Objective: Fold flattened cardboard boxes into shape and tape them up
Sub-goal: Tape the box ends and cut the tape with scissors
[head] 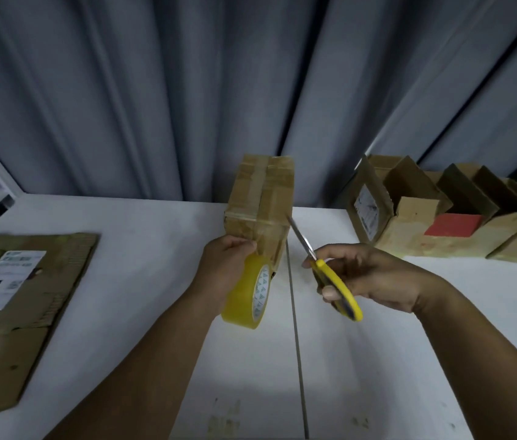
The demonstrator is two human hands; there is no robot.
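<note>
A folded, taped cardboard box (260,198) stands on the white table (155,249) at the middle, its near end facing me. My left hand (225,268) grips a yellow roll of tape (247,293) against the box's near lower edge, where a strip of tape runs onto the cardboard. My right hand (368,277) holds yellow-handled scissors (324,271); their blades point up and left, with the tips just at the box's right edge. A stack of flattened cardboard boxes (19,306) with a white shipping label lies at the left.
A row of folded boxes with open flaps (441,217) lines the back right of the table; one shows a red patch. Grey curtains hang behind. A seam between two tabletops runs down the middle.
</note>
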